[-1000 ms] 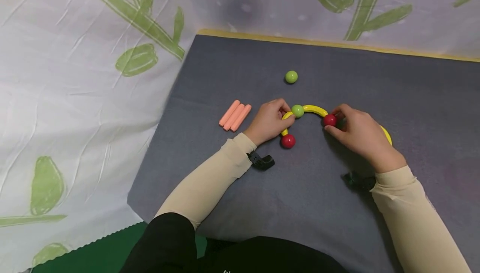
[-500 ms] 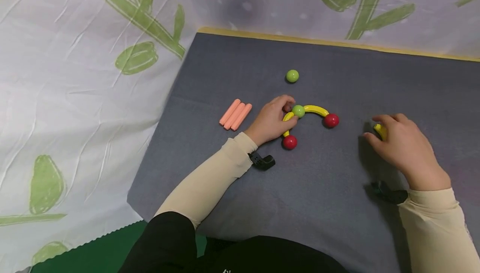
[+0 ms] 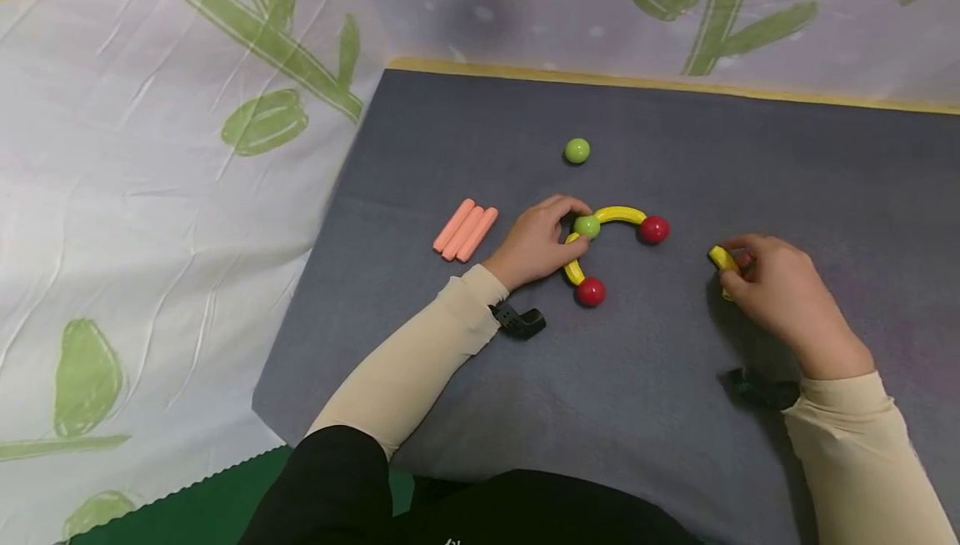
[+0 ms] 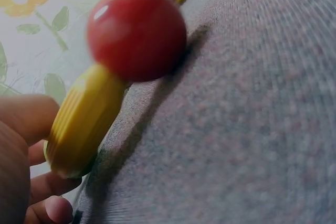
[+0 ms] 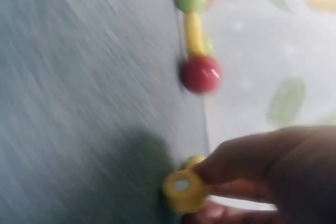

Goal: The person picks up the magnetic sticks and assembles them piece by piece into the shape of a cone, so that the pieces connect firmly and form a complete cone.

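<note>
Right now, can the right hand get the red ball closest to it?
Probably yes: only bare tabletop seems to lie between the right hand and that red ball. But the hand holds a yellow piece, so it may need to put that down first.

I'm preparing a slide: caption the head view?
Left hand pinches a green ball; right hand holds a yellow rod.
</note>
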The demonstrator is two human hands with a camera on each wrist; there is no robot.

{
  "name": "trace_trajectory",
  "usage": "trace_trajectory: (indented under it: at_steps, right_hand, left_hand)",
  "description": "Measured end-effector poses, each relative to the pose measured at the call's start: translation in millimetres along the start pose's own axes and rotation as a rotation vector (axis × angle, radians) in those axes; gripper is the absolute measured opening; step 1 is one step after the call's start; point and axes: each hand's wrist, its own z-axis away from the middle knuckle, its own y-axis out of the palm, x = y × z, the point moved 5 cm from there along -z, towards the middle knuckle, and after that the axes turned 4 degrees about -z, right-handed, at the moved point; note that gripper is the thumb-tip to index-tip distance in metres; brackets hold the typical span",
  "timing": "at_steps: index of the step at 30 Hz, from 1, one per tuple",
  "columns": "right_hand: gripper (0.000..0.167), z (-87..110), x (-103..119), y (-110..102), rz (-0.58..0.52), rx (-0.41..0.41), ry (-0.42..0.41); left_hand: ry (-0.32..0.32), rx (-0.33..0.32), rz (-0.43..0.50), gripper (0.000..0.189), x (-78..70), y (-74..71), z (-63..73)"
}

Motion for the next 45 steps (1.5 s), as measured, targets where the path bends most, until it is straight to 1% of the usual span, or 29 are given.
trace_trajectory:
  at_steps: [5,10,15,17,18,20,22,23,25,26,29,32,34,37,45]
  right_hand:
    - [0.032,-5.2,19,13,-0.057,-0.037,-0.027]
    - [0.030,-14.4,32,17,-0.061,-0.048,-0.073]
    - [0.031,-23.9,38,18,-0.034,-0.037,-0.088]
    - [0.032,-27.0,39,19,-0.023,-0.026,-0.089]
    - [0.032,-28.8,39,20,-0.018,-0.017,-0.094]
    - [0.032,-33.3,42,21,-0.011,0.004,-0.117]
    - [0.032,-38.3,47,23,-0.002,0.031,-0.157]
    - [0.032,-41.0,50,23,0.001,0.041,-0.186]
    - [0.031,-46.6,57,24,0.013,0.061,-0.243]
    - [0.031,-49.4,60,25,0.018,0.071,-0.268]
    - [0.030,-57.3,67,26,0.030,0.105,-0.319]
    - [0.029,-63.3,71,28,0.039,0.138,-0.342]
    - [0.029,-66.3,72,28,0.044,0.152,-0.353]
    - [0.029,-68.6,72,28,0.047,0.163,-0.353]
    - [0.030,-69.1,70,28,0.036,0.173,-0.322]
  left_hand:
    - [0.020,0.023,-0.024,0.031,-1.5,-2.0,1.2]
    - [0.038,0.051,-0.039,0.027,-3.3,-1.3,1.0]
    - [0.071,0.085,-0.014,0.025,-5.5,2.7,0.5]
    - [0.060,0.093,0.023,0.021,-5.6,3.8,0.9]
    - [0.058,0.084,0.046,0.019,-5.5,3.8,1.0]
    - [0.049,0.045,0.098,0.016,-4.4,2.4,0.9]
    - [0.038,-0.004,0.132,0.015,-2.6,0.5,0.7]
    - [0.040,-0.028,0.135,0.013,-1.9,-0.6,0.5]
    - [0.026,-0.055,0.111,0.015,-1.5,-2.0,-0.6]
    - [0.011,-0.053,0.093,0.018,-1.3,-1.8,-1.4]
    - [-0.031,-0.007,0.035,0.026,-2.3,1.2,-4.2]
    - [-0.057,0.040,0.002,0.027,-3.6,4.7,-6.5]
    - [-0.060,0.058,-0.012,0.027,-4.7,6.4,-7.5]
    - [-0.056,0.063,-0.014,0.028,-6.2,7.4,-8.9]
    - [-0.050,0.049,-0.008,0.028,-6.4,7.7,-9.8]
